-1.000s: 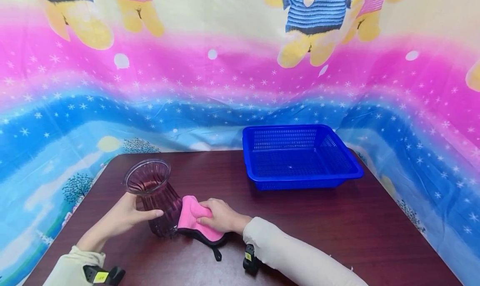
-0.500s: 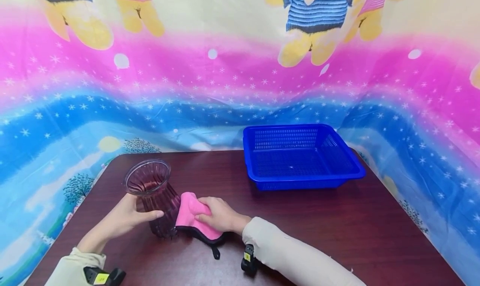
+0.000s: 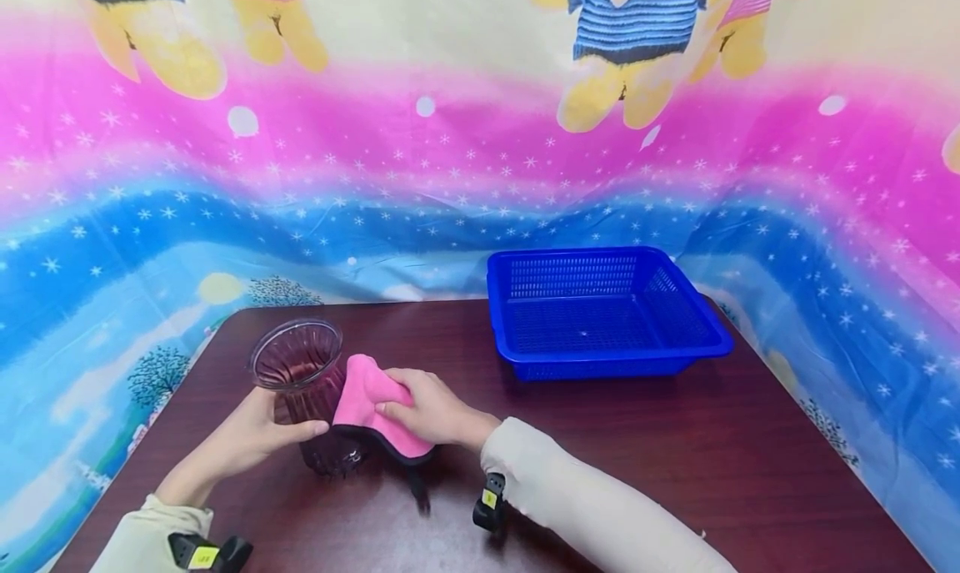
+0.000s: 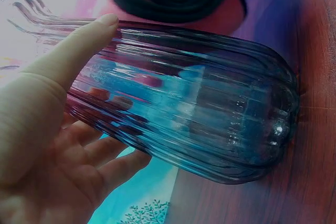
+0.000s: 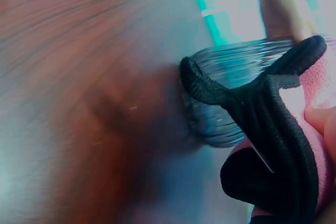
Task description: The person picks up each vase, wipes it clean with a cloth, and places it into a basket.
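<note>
A ribbed, purple-tinted glass vase [image 3: 318,406] with a flared rim stands on the table at the left. My left hand [image 3: 243,435] grips its side, with the thumb along the near face and the fingers behind; in the left wrist view the fingers show through the glass [image 4: 210,103]. My right hand [image 3: 431,406] pinches a folded pink cloth [image 3: 367,402] with black edging and a hanging loop. The cloth lies against the right side of the vase. From the right wrist, the black edging [image 5: 283,145] covers part of the vase [image 5: 220,124].
A blue plastic basket [image 3: 611,358] with perforated walls stands at the back right of the dark brown wooden table [image 3: 630,448]. A colourful printed curtain [image 3: 420,173] hangs behind and along both sides. Black cameras are strapped on both wrists.
My right hand has moved up and a little to the left with the pink cloth, along the side of the vase. The left hand and the vase have stayed in place.
</note>
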